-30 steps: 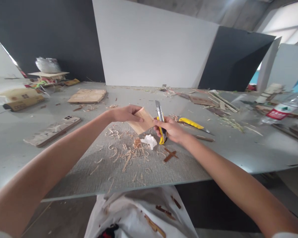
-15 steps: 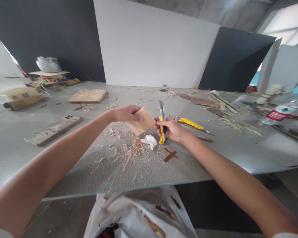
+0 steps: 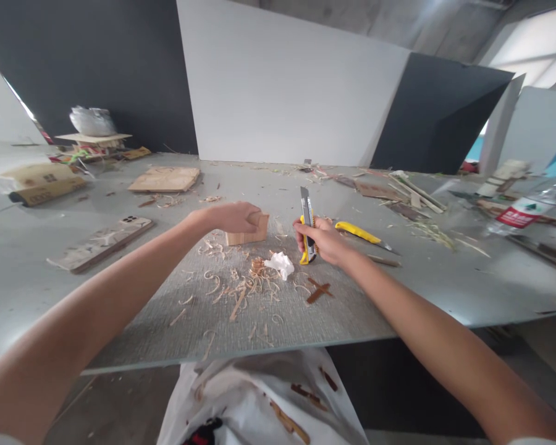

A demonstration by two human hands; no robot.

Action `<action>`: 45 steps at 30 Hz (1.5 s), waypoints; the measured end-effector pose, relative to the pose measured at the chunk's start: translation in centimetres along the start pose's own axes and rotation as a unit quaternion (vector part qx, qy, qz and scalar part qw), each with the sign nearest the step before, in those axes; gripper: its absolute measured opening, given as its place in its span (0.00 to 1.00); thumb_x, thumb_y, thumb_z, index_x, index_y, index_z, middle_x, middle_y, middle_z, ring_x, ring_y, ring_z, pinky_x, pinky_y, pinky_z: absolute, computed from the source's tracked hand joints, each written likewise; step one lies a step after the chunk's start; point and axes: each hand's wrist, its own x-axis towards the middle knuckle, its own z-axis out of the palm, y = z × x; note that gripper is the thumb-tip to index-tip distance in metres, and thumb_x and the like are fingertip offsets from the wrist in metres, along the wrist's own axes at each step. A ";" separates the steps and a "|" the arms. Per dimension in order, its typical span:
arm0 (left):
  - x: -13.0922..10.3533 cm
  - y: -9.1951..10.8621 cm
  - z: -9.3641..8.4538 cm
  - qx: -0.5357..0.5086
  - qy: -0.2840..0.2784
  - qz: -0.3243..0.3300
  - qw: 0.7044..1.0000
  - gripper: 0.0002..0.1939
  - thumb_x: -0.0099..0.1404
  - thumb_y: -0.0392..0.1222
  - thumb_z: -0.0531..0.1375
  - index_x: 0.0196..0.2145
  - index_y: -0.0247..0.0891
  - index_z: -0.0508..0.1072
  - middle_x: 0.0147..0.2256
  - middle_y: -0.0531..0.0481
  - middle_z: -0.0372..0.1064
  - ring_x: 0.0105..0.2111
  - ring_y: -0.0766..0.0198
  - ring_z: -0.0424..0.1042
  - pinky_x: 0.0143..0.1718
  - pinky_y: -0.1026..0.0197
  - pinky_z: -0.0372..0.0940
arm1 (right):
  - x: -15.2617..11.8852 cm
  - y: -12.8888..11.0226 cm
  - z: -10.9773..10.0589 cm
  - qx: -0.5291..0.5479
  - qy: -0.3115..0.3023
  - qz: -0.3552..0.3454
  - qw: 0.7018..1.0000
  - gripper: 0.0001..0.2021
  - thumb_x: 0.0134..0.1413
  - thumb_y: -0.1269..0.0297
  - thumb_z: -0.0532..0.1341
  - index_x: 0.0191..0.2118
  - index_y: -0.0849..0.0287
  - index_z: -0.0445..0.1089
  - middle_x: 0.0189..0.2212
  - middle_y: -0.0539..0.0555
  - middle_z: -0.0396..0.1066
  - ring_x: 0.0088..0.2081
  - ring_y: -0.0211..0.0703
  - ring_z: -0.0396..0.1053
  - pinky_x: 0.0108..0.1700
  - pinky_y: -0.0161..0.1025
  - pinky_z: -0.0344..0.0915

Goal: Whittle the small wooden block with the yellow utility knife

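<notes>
My left hand (image 3: pixel 235 217) is closed on a pale wooden board (image 3: pixel 246 237), gripping it from above with the thumb over its top right part. The board is tilted, its face turned towards me just over the mat. In my right hand (image 3: pixel 322 238) is a yellow and black utility knife (image 3: pixel 308 230), held upright with its blade extended and pointing up. The knife and the board are apart. Below the hands lie a crumpled white tissue (image 3: pixel 282 264), curled wood shavings (image 3: pixel 245 287) and a brown cross-shaped piece (image 3: pixel 319 289).
A second yellow-handled knife (image 3: pixel 359 232) lies right of my right hand. A patterned phone-shaped thing (image 3: pixel 102 242) and a wooden board (image 3: pixel 164 179) are at left. Wood strips (image 3: pixel 417 191) and a red-labelled plastic bottle (image 3: pixel 521 210) stand at right. The table's front edge (image 3: pixel 241 353) is near me.
My left hand has turned the board and drawn it left, away from my right hand. My right hand has shifted slightly right with the utility knife and no longer touches the board.
</notes>
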 end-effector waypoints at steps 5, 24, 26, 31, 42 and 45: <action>0.2 -0.3 0.2 0.001 0.016 0.004 1.000 0.10 0.54 0.46 0.53 0.33 0.39 0.66 0.35 0.47 0.70 0.31 0.62 0.65 0.28 0.60 0.52 | 0.0 0.2 -0.1 0.007 0.004 0.002 1.000 0.11 0.49 0.56 0.61 0.31 0.56 0.60 0.23 0.48 0.64 0.21 0.35 0.62 0.22 0.36 0.61; -0.2 0.1 0.0 -0.014 0.028 -0.015 0.999 0.13 0.52 0.48 0.56 0.34 0.38 0.68 0.32 0.46 0.70 0.27 0.64 0.64 0.24 0.61 0.50 | -0.3 0.0 -0.6 -0.260 0.092 -0.113 0.955 0.12 0.52 0.53 0.57 0.37 0.55 0.61 0.22 0.47 0.62 0.22 0.38 0.62 0.25 0.36 0.58; -0.2 0.0 0.0 -0.017 0.034 -0.015 0.999 0.14 0.52 0.49 0.56 0.34 0.38 0.68 0.32 0.47 0.70 0.27 0.64 0.65 0.24 0.61 0.51 | -0.5 0.0 -0.7 -0.326 0.093 -0.135 0.931 0.10 0.51 0.56 0.57 0.36 0.56 0.62 0.22 0.47 0.62 0.23 0.38 0.61 0.26 0.36 0.57; -0.2 -0.2 0.1 -0.016 0.038 -0.018 0.999 0.15 0.52 0.50 0.57 0.35 0.38 0.69 0.31 0.47 0.70 0.27 0.64 0.64 0.25 0.61 0.51 | -0.6 0.1 -0.6 -0.384 0.017 -0.145 0.912 0.09 0.53 0.56 0.56 0.30 0.56 0.63 0.22 0.48 0.63 0.24 0.38 0.60 0.28 0.37 0.55; -1.1 -0.7 -1.6 -0.045 0.006 0.042 0.998 0.16 0.52 0.50 0.59 0.38 0.42 0.73 0.32 0.51 0.70 0.29 0.64 0.64 0.28 0.62 0.53 | -0.9 -0.4 -1.7 -0.457 -0.043 -0.170 0.872 0.23 0.58 0.48 0.49 0.18 0.58 0.53 0.16 0.47 0.52 0.21 0.35 0.51 0.26 0.37 0.46; -1.0 -0.9 -1.7 -0.032 -0.014 0.047 0.998 0.16 0.52 0.49 0.59 0.38 0.43 0.74 0.35 0.50 0.72 0.30 0.62 0.65 0.29 0.61 0.53 | -0.8 -0.2 -1.8 -0.471 -0.048 -0.144 0.869 0.24 0.59 0.47 0.46 0.18 0.58 0.52 0.16 0.47 0.52 0.20 0.35 0.51 0.26 0.37 0.44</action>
